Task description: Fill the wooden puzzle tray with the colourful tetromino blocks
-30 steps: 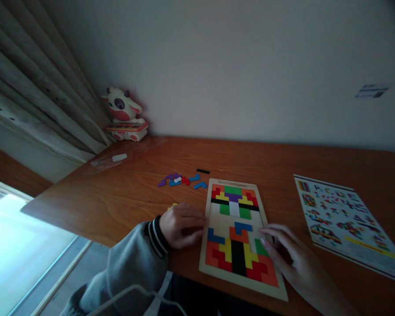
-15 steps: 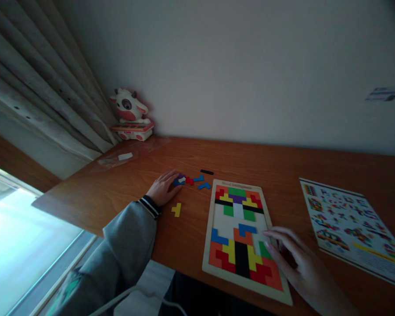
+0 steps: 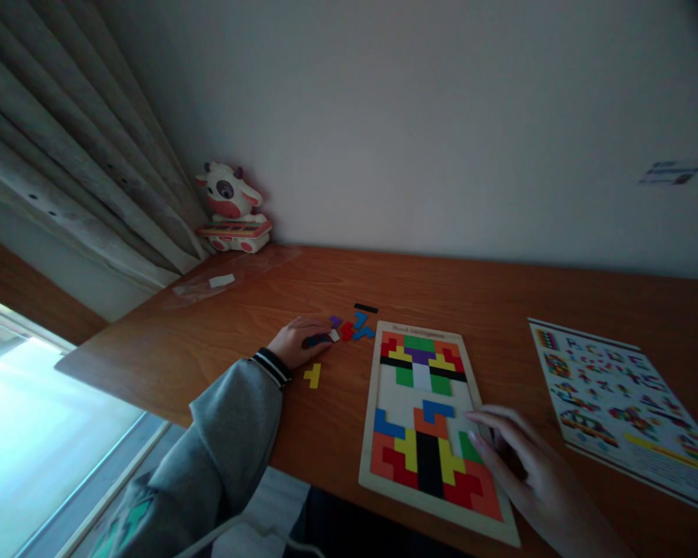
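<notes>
A wooden puzzle board [image 3: 384,418] lies on the brown desk [image 3: 471,302], partly filled with coloured block pieces. My left hand [image 3: 298,342] rests on the desk left of the board, fingers curled over the loose pieces [image 3: 349,327], blue, red, purple and white; whether it grips one is hidden. A yellow piece [image 3: 312,375] lies just below that hand. A black bar piece [image 3: 365,308] sits beyond the pile. My right hand [image 3: 523,465] lies open with fingers spread on the board's lower right edge, holding nothing.
A printed pattern sheet [image 3: 616,395] lies at the right of the desk. A cow toy [image 3: 231,208] stands in the back left corner beside curtains [image 3: 75,155]. A clear plastic bag [image 3: 215,281] lies near it. The desk's left edge drops toward a bright window.
My left hand left the board's left side, reached out to the loose pieces and has dragged them right, closer to the board. The yellow piece is uncovered. My right hand stayed put.
</notes>
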A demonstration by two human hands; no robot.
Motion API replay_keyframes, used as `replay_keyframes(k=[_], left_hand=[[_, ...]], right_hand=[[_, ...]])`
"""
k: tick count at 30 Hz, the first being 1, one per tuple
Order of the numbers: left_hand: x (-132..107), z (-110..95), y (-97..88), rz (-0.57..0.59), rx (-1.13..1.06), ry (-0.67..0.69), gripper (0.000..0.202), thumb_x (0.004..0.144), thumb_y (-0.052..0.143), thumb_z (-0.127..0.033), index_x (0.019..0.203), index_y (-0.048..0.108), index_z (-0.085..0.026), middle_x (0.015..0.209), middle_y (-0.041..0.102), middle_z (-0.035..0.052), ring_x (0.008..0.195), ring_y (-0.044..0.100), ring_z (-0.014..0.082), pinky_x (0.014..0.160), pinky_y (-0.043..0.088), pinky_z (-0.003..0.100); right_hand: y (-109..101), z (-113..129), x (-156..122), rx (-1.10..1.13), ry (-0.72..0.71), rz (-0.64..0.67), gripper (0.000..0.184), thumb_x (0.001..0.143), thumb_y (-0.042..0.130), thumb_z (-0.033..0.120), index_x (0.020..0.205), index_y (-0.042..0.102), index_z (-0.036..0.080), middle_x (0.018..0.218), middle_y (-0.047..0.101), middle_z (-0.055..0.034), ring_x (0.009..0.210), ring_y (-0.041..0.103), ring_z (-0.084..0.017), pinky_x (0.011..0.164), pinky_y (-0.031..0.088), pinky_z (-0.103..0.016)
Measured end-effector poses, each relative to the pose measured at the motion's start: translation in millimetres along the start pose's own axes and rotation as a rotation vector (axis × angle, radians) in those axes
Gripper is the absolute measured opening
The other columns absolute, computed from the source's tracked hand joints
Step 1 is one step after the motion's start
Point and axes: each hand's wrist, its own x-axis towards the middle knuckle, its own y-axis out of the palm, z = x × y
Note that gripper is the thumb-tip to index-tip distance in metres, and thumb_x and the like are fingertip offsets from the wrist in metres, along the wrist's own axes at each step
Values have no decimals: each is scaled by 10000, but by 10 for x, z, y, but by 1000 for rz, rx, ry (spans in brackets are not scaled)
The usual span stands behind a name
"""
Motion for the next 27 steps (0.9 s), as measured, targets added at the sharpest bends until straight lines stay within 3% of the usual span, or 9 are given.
replay_keyframes(k=[5, 10, 14, 22, 27], left_hand=[[-12, -44, -22, -30, -133, -30, 338, 851, 733, -438, 1114, 719, -226, 1183, 709, 76, 1103, 674, 218, 999, 545, 365], [13, -84, -20, -58, -212, -22, 216, 872, 695, -314, 1063, 734, -220, 1187, 695, 87, 1128, 662, 221, 1012, 539, 382], [37, -125, -19, -40, -283, -51, 199, 862, 694, -285, 1040, 737, -208, 1145, 717, 87, 1076, 687, 217, 998, 545, 377], [70, -51, 92, -31, -532, -304, 424, 812, 744, -488, 1086, 705, -167, 1006, 761, 81, 902, 732, 210, 844, 609, 348], [219, 8, 112, -121, -341, -356, 453, 833, 708, -529, 1109, 702, -169, 967, 768, 72, 787, 722, 189, 735, 609, 308]], right_hand=[[-25, 45, 15, 3, 3, -12, 279, 942, 550, 482, 1088, 680, 283, 1105, 703, -61, 841, 720, -178, 730, 613, -259], [-16, 23, 9, 1, 11, 5, 278, 944, 551, 470, 1118, 668, 289, 1130, 698, -53, 929, 718, -185, 802, 605, -266], [-5, 10, 13, -2, 5, 2, 262, 944, 554, 465, 1107, 669, 296, 1113, 696, -45, 881, 720, -170, 773, 606, -252], [3, 25, 10, -7, 5, -12, 258, 944, 552, 468, 1105, 665, 300, 1126, 688, -42, 930, 719, -173, 810, 603, -253], [-3, 24, 12, 0, 12, 7, 269, 944, 550, 474, 1105, 665, 292, 1136, 692, -48, 954, 721, -181, 815, 605, -255]])
